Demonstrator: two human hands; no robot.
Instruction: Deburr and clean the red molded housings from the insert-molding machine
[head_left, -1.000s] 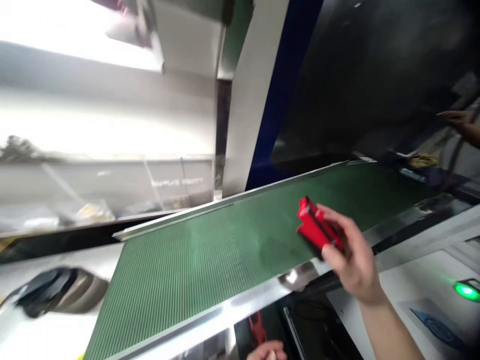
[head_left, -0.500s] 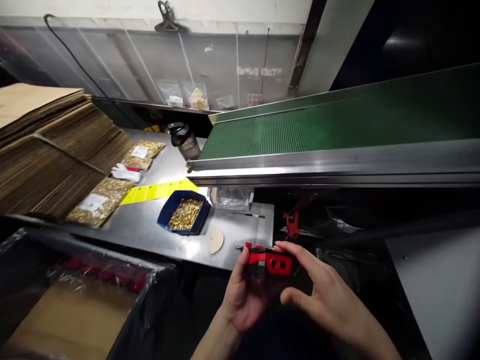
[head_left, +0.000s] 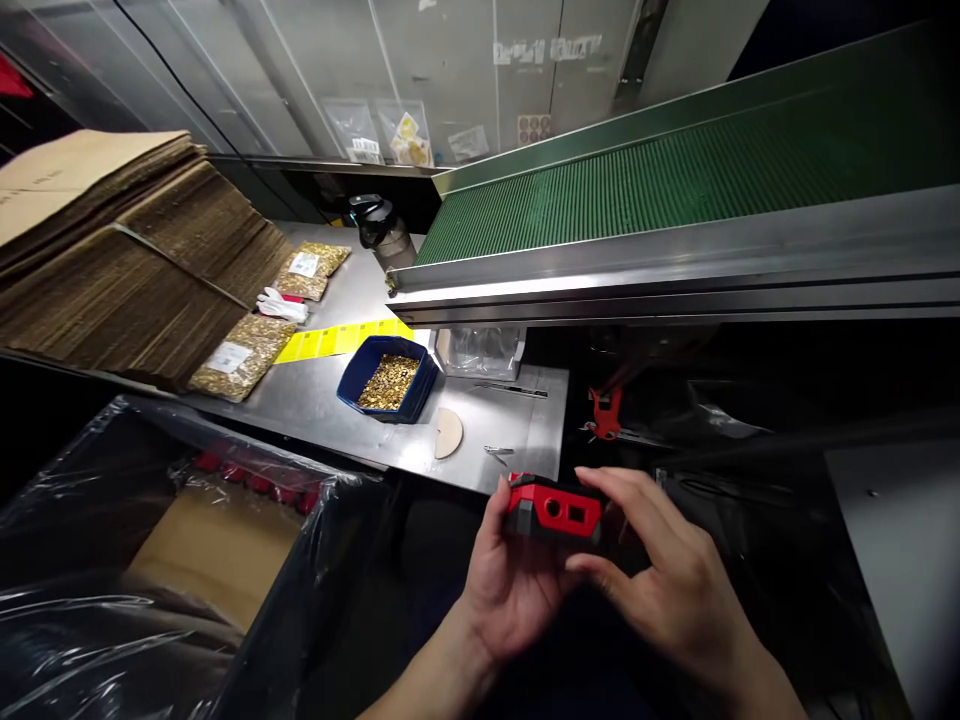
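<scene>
A small red and black plastic part with two holes in its red face sits between both my hands, low in the middle of the view. My left hand cups it from below and the left, fingers wrapped round it. My right hand grips it from the right, thumb under it and fingers curled over its top. Both hands hover in front of the steel table's near edge, below the green conveyor belt.
A blue tray of small brass parts stands on the table, with bags of brass parts, yellow labels and a stack of flat cardboard to the left. A plastic-lined box sits lower left. A dark bottle stands by the belt's end.
My right hand carried the red part from over the belt down to my left hand. My view swung down to the table, and both hands now grip the part.
</scene>
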